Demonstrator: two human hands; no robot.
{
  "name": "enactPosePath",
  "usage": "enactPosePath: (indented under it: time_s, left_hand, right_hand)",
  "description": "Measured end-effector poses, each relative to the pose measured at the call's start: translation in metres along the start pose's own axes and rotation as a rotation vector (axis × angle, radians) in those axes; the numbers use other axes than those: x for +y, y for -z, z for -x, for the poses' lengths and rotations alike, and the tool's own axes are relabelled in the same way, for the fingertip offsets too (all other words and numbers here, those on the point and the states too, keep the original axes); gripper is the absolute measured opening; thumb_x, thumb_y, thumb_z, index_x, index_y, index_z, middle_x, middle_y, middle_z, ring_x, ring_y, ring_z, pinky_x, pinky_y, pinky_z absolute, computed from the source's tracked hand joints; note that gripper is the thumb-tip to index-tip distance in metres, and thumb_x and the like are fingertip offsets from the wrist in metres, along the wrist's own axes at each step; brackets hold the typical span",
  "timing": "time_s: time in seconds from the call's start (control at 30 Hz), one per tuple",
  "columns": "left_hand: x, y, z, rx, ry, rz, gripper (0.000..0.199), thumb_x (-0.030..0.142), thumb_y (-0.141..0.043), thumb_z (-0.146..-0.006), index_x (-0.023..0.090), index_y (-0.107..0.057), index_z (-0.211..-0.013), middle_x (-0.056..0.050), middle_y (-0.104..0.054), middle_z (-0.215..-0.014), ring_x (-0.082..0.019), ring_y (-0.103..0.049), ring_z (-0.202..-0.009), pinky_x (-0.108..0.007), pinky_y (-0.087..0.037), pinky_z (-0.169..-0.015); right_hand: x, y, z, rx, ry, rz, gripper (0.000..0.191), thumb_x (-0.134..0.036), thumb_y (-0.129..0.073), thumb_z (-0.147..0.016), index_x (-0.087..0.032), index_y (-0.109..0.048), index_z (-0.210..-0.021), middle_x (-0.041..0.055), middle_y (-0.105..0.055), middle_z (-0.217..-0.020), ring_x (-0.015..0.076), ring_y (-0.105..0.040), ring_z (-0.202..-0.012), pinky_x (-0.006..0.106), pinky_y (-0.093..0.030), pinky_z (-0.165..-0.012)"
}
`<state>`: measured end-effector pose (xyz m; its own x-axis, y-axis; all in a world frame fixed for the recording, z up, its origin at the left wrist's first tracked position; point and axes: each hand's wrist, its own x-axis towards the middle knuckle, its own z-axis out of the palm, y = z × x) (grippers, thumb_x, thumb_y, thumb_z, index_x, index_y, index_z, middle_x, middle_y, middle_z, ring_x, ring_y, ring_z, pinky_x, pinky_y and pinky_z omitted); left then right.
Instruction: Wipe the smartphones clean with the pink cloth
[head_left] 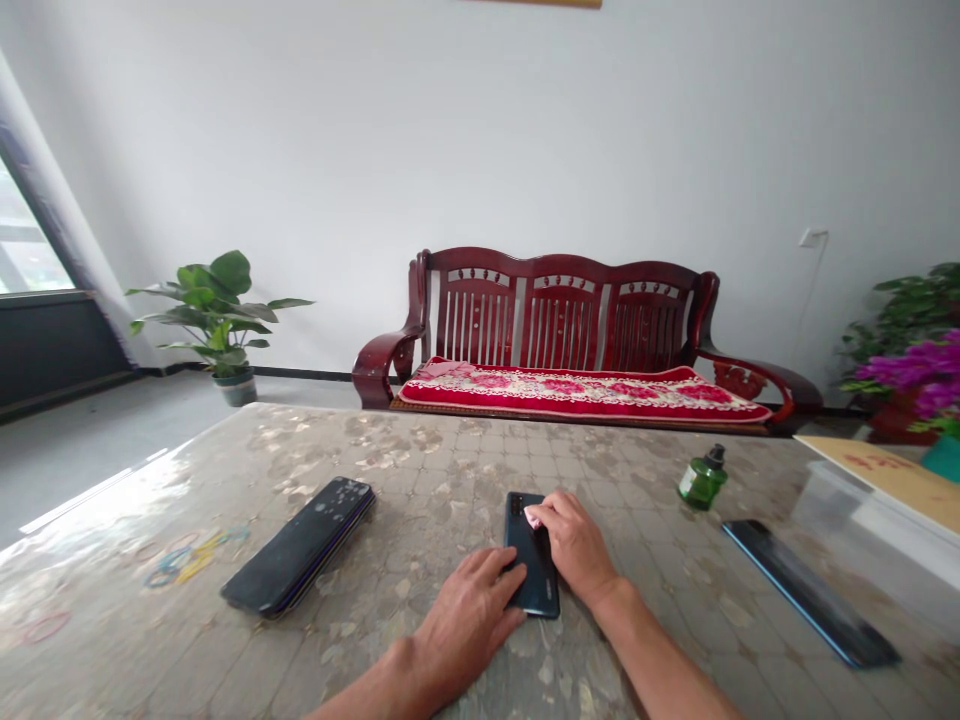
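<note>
A dark blue smartphone [538, 570] lies face down on the table in front of me, its camera block at the far end. My left hand [472, 612] holds it at the left side, fingertips on its back and thumb by the near left corner. Pinched in the fingers of my right hand [576, 545] is a small pale pink wad of cloth or tissue [533, 516], pressed on the phone's back just below the cameras. Most of the wad is hidden by my fingers.
Left on the patterned table [390, 640] is a stack of dark phones [300, 548], beside coloured rubber bands [184, 562]. To the right are a green pump bottle [703, 480], another phone [810, 592] and a translucent box [847, 510]. A wooden bench [566, 310] stands beyond.
</note>
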<state>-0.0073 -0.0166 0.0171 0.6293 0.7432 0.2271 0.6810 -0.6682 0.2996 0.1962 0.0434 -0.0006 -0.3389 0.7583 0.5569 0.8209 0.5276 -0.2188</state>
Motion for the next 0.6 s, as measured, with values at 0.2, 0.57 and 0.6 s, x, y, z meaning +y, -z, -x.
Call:
enactPosePath:
  time_s: [0.2, 0.57, 0.6]
  left_hand:
    - [0.0, -0.0001, 0.0017, -0.007, -0.002, -0.002, 0.042, 0.02, -0.068, -0.087, 0.022, -0.059, -0.128, -0.007, -0.058, -0.135, -0.027, -0.055, -0.123, -0.042, -0.044, -0.108]
    - [-0.0006, -0.0011, 0.0015, 0.03, -0.02, 0.006, 0.04, 0.02, -0.067, -0.087, 0.022, -0.059, -0.126, -0.007, -0.06, -0.133, -0.026, -0.057, -0.118, -0.04, -0.048, -0.104]
    - [-0.0009, -0.0016, 0.0018, 0.032, -0.022, 0.007, 0.039, 0.021, -0.067, -0.087, 0.022, -0.059, -0.126, -0.007, -0.06, -0.133, -0.026, -0.057, -0.118, -0.04, -0.048, -0.104]
  right_hand:
    - [0.0019, -0.0008, -0.0011, 0.004, -0.007, 0.004, 0.026, -0.003, -0.051, -0.089, -0.022, -0.069, -0.089, 0.0029, -0.059, -0.085, 0.0174, -0.053, -0.085, 0.026, -0.043, -0.076]
    - [0.0014, 0.0025, 0.0054, 0.028, 0.01, -0.033, 0.026, -0.006, -0.051, -0.091, -0.023, -0.07, -0.096, 0.0035, -0.06, -0.087, 0.0175, -0.054, -0.087, 0.028, -0.046, -0.079]
    - [0.0014, 0.0027, 0.0054, 0.024, 0.015, -0.033, 0.026, -0.006, -0.051, -0.091, -0.023, -0.07, -0.096, 0.0035, -0.06, -0.087, 0.0174, -0.055, -0.087, 0.028, -0.046, -0.079]
